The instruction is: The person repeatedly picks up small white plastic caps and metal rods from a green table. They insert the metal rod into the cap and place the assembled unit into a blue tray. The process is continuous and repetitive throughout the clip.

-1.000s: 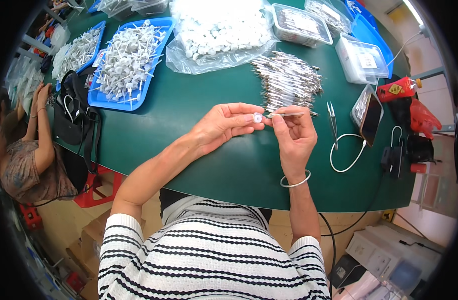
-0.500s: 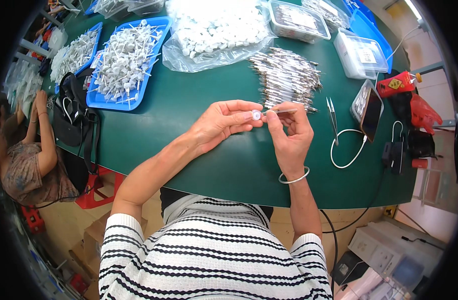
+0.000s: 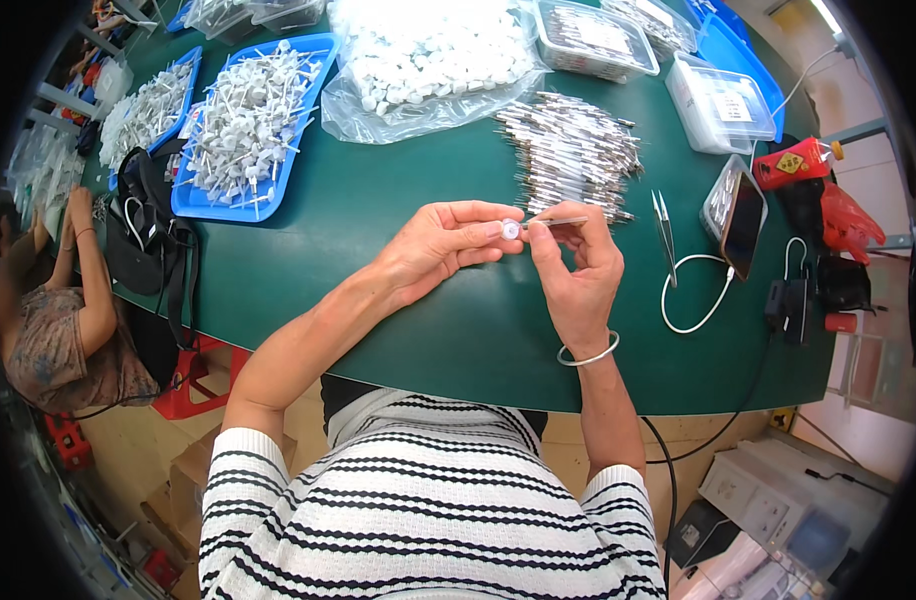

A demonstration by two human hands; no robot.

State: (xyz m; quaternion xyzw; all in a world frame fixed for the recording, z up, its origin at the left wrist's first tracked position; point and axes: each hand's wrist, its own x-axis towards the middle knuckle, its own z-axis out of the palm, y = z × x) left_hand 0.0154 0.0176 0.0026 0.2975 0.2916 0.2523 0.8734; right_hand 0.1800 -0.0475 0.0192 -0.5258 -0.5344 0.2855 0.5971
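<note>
At frame centre, our left hand (image 3: 440, 243) pinches a small white cap (image 3: 511, 230) while our right hand (image 3: 576, 262) grips a thin metal pin (image 3: 558, 221) against it.

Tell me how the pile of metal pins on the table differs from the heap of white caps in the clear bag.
The pile of metal pins is silvery, thin and long; the white caps are small, round and white. The pins lie bare on the green table, mostly side by side; the caps sit jumbled inside a clear plastic bag. Both are loose stocks beyond the hands; the left hand holds one cap, the right hand one pin.
</note>
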